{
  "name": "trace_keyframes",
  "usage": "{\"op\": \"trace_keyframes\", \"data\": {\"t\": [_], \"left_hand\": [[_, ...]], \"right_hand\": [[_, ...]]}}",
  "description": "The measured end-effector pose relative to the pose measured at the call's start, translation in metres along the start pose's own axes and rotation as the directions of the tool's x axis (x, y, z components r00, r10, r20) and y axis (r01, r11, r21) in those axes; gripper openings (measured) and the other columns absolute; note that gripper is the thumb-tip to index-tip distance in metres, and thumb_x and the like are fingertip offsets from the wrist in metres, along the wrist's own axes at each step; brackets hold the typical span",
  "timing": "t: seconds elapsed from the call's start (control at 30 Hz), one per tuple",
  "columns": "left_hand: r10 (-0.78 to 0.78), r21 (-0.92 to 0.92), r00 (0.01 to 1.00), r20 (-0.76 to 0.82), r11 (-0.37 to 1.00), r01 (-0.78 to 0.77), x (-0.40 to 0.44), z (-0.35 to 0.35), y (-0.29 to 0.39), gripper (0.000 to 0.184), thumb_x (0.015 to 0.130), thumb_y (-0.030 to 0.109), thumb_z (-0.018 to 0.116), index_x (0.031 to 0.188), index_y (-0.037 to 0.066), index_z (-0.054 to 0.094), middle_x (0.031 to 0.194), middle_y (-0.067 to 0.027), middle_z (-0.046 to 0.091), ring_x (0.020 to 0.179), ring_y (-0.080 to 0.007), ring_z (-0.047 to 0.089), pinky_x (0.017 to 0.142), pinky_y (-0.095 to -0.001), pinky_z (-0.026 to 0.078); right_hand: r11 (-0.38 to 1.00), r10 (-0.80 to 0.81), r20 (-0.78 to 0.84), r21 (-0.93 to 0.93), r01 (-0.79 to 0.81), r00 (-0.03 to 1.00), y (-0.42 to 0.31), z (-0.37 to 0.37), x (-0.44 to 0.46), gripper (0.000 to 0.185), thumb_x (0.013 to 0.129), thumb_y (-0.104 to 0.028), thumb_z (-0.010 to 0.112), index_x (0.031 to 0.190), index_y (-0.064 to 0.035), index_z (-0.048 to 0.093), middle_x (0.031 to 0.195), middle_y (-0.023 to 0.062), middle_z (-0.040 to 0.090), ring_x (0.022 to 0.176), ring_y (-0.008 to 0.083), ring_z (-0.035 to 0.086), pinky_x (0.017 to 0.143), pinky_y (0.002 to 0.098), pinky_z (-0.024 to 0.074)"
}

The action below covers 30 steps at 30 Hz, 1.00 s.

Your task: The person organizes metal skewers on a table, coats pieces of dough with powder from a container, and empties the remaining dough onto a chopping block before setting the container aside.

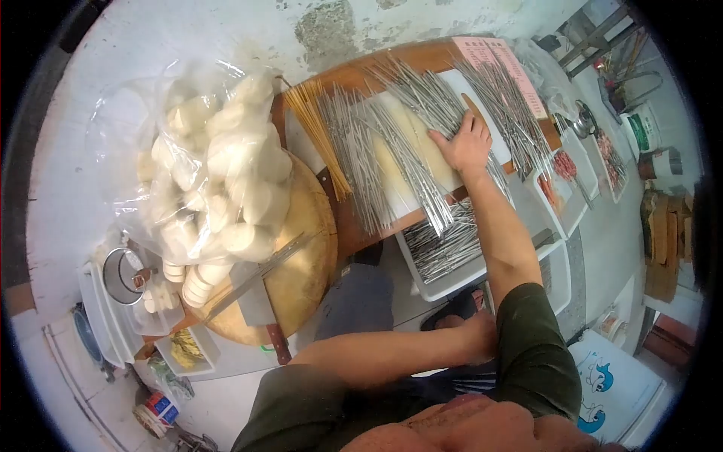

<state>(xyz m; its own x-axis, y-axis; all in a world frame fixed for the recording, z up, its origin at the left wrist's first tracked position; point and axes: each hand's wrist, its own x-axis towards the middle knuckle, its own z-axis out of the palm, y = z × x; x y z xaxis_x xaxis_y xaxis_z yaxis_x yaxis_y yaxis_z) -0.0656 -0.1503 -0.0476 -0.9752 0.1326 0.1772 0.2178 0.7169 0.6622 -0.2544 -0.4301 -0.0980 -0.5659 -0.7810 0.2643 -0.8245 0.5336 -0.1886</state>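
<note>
My right hand (468, 147) reaches out over a bundle of metal skewers (425, 94) on the white cutting board (392, 181). Its thumb is spread from the fingers and touches the skewers. By the fingertips lies a brown wooden piece (474, 108), perhaps a handle. My left hand (478, 337) is low, near my right elbow and partly behind that arm; its fingers are hidden. More metal skewers (354, 158) and some bamboo skewers (312, 128) lie left of my right hand. Below the board, a white tray (433, 292) holds many metal skewers.
On the left, a clear plastic bag (143, 105) of pale cylindrical pieces rests on a round chopping board (320, 264). A cleaver (260, 305) and loose skewers lie on this board. Containers with meat (565, 164) stand right. A pink printed sheet (520, 75) lies at the back.
</note>
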Motion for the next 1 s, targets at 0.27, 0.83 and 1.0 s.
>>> {"op": "trace_keyframes", "data": {"t": [0.27, 0.83, 1.0], "left_hand": [[0.063, 0.179, 0.998, 0.025, 0.982, -0.066, 0.009, 0.010, -0.008, 0.029, 0.088, 0.018, 0.047, 0.108, 0.015, 0.068, 0.108, -0.0067, 0.065, 0.099, -0.0246, 0.061, 0.065, -0.0388, 0.045], [0.001, -0.170, 0.997, 0.073, 0.985, 0.011, 0.006, 0.000, -0.005, 0.043, 0.090, 0.038, 0.037, 0.122, 0.011, 0.048, 0.124, -0.0068, 0.048, 0.115, -0.0248, 0.044, 0.092, -0.0374, 0.031], [-0.050, -0.247, 0.991, 0.121, -0.969, -0.018, 0.013, 0.100, -0.006, 0.071, 0.093, 0.057, 0.030, 0.144, 0.009, 0.032, 0.149, -0.0076, 0.033, 0.136, -0.0231, 0.029, 0.112, -0.0347, 0.019]], "right_hand": [[1.000, 0.005, 0.025, -0.015, -0.005, 1.000, -0.002, -0.015, 0.016, 0.093, 0.068, -0.066, 0.066, 0.135, -0.0070, 0.042, 0.120, 0.0221, 0.054, 0.107, 0.0390, 0.052, 0.092, 0.0469, 0.0402], [0.993, 0.074, -0.035, -0.093, -0.077, 0.997, -0.014, 0.012, 0.037, 0.103, 0.067, -0.071, 0.060, 0.138, -0.0008, 0.035, 0.124, 0.0226, 0.052, 0.114, 0.0378, 0.050, 0.100, 0.0455, 0.0367], [0.990, 0.092, -0.014, -0.102, -0.093, 0.996, -0.018, 0.000, 0.041, 0.092, 0.070, -0.069, 0.060, 0.131, -0.0011, 0.046, 0.116, 0.0217, 0.057, 0.107, 0.0365, 0.053, 0.096, 0.0462, 0.0391]]}}
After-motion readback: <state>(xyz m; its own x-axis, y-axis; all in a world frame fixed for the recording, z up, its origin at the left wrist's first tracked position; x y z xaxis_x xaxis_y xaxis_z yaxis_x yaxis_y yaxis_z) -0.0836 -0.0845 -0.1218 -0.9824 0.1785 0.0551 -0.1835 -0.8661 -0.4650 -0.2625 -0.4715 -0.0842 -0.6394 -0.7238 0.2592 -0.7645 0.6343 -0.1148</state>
